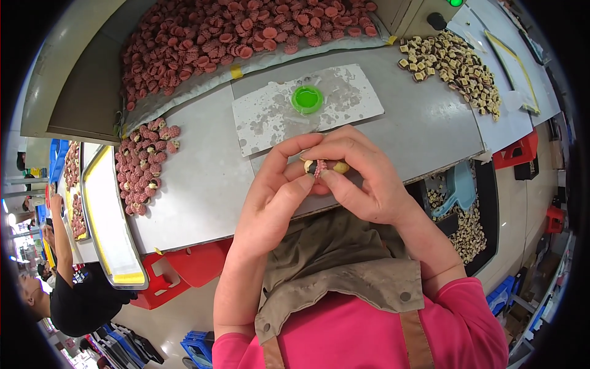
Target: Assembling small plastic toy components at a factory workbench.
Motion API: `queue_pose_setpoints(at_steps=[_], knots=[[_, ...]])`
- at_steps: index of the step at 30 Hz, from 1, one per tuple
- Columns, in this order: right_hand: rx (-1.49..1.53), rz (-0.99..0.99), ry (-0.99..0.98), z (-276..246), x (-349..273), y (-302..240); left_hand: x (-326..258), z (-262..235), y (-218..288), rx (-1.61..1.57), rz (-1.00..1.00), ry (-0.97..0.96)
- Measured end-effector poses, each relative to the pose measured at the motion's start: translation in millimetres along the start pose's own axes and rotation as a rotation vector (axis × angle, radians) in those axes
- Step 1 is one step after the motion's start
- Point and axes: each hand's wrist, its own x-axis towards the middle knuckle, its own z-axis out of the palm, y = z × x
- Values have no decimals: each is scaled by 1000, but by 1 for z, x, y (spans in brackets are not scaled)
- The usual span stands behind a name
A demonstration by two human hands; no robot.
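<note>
Head view: the left grip (pixel 273 200) and the right grip (pixel 369 181), both bare hands, come together over the near edge of the worktop (pixel 200 190). Each is narrow, pinching between thumb and curled fingers, and the two thumb tips nearly meet on one small bumpy pink piece (pixel 320 167). A dark and cream part (pixel 308 166) sits against its left side, beside the left thumb. Just to the right, a yellowish piece (pixel 340 166) shows among the right fingers; whether it joins the pink one cannot be told.

Directly beyond the fingers, a white board (pixel 261 114) blotched with grey lies slightly askew, carrying a round green dish (pixel 307 99). To the left on the worktop spreads a heap of bumpy pink pieces (pixel 138 163), several with cream or dark parts showing. At the far side, a large mass of pink cup shapes (pixel 246 31) rests on a pale sheet (pixel 255 63). Dark and cream squares (pixel 458 67) are piled at the far right.

Lower on the right, a black tray (pixel 490 212) holds small cream pieces and a light blue scoop (pixel 461 187). Along the left stands a pale tray with yellow edging (pixel 117 215); past it, another person in a black top (pixel 83 301) reaches toward more pink pieces (pixel 74 212). A brown apron (pixel 350 280) covers the wearer's bright pink top (pixel 344 344).
</note>
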Motion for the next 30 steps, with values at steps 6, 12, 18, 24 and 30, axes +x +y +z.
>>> queue_pose_setpoints(at_steps=[6,12,18,24,30], knots=[[55,22,-3,-2,-1,0,0,2,-2,25,11,-1],[19,-3,2,-1,-2,0,-2,6,-3,29,39,15],[-1,-17,25,0,-3,-2,0,8,0,-50,21,51],[-3,3,14,0,0,-3,2,4,1,-14,7,42],[-75,-29,86,31,11,-4,-15,-19,0,16,105,81]])
